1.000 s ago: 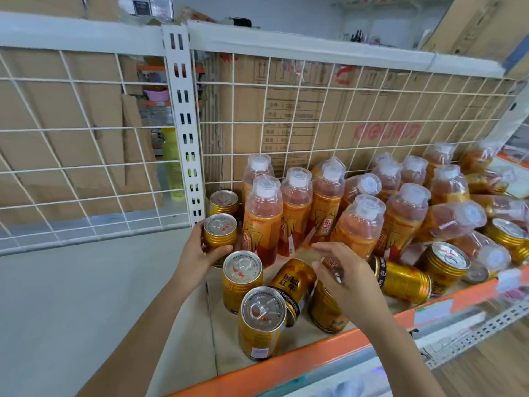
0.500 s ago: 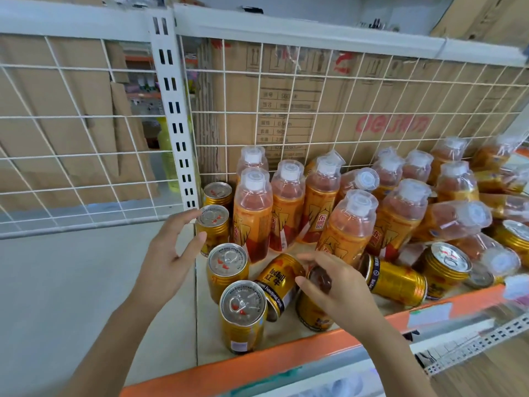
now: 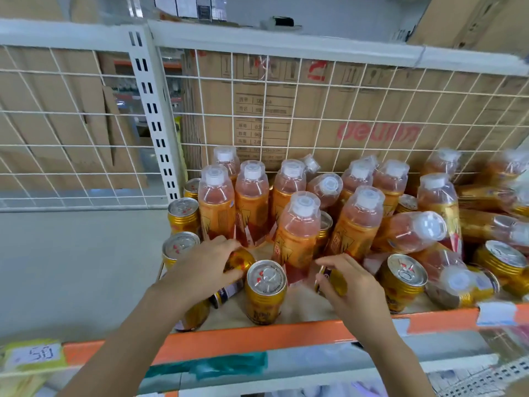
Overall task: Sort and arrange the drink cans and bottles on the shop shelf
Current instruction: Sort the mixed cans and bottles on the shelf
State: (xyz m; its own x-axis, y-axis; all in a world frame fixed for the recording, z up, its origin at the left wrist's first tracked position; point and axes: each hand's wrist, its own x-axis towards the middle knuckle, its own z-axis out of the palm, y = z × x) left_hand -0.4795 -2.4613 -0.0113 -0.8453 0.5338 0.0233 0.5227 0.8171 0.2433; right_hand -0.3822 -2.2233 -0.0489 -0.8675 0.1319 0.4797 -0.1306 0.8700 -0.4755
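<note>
The left hand [image 3: 200, 270] is gripping the left can [image 3: 242, 260], which is lying on its side just left of the upright can [image 3: 266, 287], with the fingers curled over its top. The right hand [image 3: 355, 287] is wrapping thumb and fingers round the right can [image 3: 335, 280], which is lying just right of the upright can. Neither hand is slack.

The step appears to be standing both fallen cans up. Each probably wants lifting clear before it is turned lid-up, because the upright can is sitting between the two hands and a swinging rim could topple it. The bottles [image 3: 297, 233] are crowding just behind the upright can, some of them leaning, so the turn is better made toward the shelf edge [image 3: 286, 336] in front of it. Two standing cans [image 3: 183, 213] are lining up behind and to the left of the upright can — a likely row to join. Setting each base down flat before letting go should keep the row steady.
</note>
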